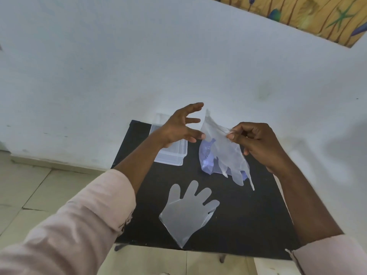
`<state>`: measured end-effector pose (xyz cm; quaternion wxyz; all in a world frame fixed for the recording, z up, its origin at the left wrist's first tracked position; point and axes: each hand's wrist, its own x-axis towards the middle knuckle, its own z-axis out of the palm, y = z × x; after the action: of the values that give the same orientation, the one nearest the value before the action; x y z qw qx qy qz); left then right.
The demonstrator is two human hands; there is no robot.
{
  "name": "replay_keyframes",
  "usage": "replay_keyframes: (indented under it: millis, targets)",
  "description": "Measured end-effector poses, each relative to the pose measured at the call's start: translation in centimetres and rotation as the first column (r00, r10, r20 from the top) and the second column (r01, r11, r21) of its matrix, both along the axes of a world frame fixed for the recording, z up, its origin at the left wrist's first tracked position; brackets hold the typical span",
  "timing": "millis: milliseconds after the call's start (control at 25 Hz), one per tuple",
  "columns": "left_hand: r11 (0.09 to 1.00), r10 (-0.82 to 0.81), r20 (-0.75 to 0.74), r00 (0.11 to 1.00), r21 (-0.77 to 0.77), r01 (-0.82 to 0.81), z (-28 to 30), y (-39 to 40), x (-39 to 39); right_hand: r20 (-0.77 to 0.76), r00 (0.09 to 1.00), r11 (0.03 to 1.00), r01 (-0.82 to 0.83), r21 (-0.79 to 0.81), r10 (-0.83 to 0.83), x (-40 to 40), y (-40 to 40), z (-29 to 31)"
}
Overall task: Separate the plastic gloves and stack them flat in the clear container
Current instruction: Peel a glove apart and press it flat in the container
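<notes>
A clear plastic glove (228, 153) hangs in the air above the black table (248, 215), fingers pointing down. My right hand (256, 143) pinches its cuff edge between thumb and forefinger. My left hand (182, 128) is open with fingers spread, its fingertips touching the glove's left edge. A second clear glove (188, 211) lies flat on the table near me, fingers pointing away. The clear container (174, 157) stands at the table's far left, partly hidden behind my left wrist. I cannot tell what is in it.
A bluish plastic bag (206, 157) lies behind the held glove on the table's far side. The small table stands against a white wall, with tiled floor (29, 187) to the left and in front.
</notes>
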<state>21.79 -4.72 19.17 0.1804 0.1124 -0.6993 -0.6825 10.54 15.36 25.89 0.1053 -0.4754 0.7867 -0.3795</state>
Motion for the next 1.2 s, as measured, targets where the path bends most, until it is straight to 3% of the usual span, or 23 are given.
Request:
replay_keyframes:
  millis: [120,280,600,840,1000,1200]
  targets:
    - [0.989,-0.142,0.040,0.989,0.057,0.140,-0.4,-1.0,-0.9,-0.001,1.000,1.000,-0.004,0.000,0.004,0.6,0.1,0.6]
    - [0.979,-0.171,0.039,0.984,0.115,0.166,-0.5,-1.1,-1.7,0.038,0.999,1.000,-0.011,-0.019,0.012,0.9,0.6,1.1]
    - [0.986,-0.098,0.027,0.995,0.135,0.093,-0.1,-0.1,-1.7,0.195,0.972,0.990,0.138,-0.019,-0.132,0.6,2.0,0.5]
    - [0.989,-0.027,0.019,0.999,0.147,0.024,0.5,0.3,-1.2,0.425,0.858,0.938,0.342,-0.055,-0.288,0.5,1.6,-1.1]
    - [0.985,0.011,0.022,1.000,0.172,-0.014,0.4,0.5,-0.6,0.554,0.791,0.910,0.393,-0.133,-0.260,1.2,0.6,-1.8]
    - [0.982,0.032,0.036,0.999,0.183,-0.038,-0.1,0.3,0.3,0.597,0.779,0.916,0.359,-0.177,-0.190,1.7,-0.3,-2.5]
